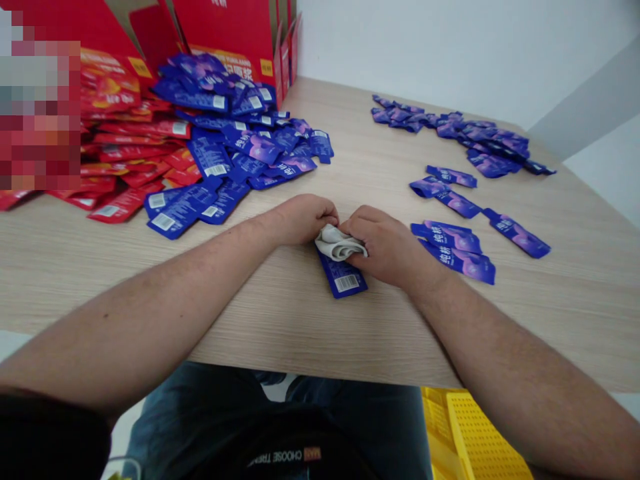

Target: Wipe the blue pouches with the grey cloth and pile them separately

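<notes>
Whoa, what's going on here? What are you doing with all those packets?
A person is at a wooden table. Their left hand and right hand hold a crumpled grey cloth on a blue sachet. A heap of blue sachets and red sachets lies at the far left; more loose blue sachets lie to the right.

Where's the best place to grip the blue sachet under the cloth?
Probably its barcode end. The sachet lies flat, and the cloth covers its other end, leaving the barcode end free. Come from the near table edge and slide the fingers under that thin edge.
</notes>
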